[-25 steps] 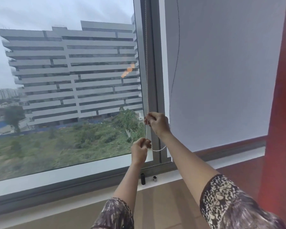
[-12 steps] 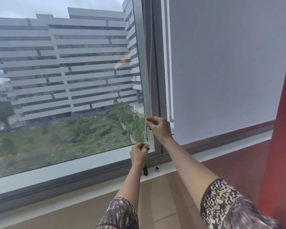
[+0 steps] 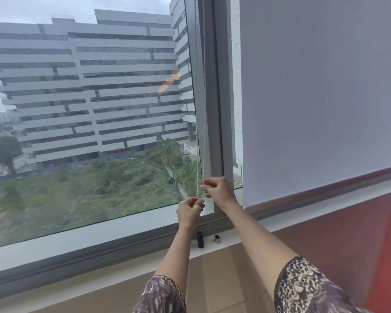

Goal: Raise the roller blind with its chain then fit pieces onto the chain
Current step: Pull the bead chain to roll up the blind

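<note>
White beaded chain hangs in 2 vertical strands along the grey window frame, rising straight up from both hands. Right hand pinches 1 strand, slightly higher and nearer the pale grey roller blind; left hand is closed on the chain's lower end just below. On the white sill beneath sit 1 black cylinder piece and 1 small metal piece, within easy reach.

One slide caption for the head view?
Both hands, left hand and right hand, pinch the bead chain beside the roller blind.
</note>
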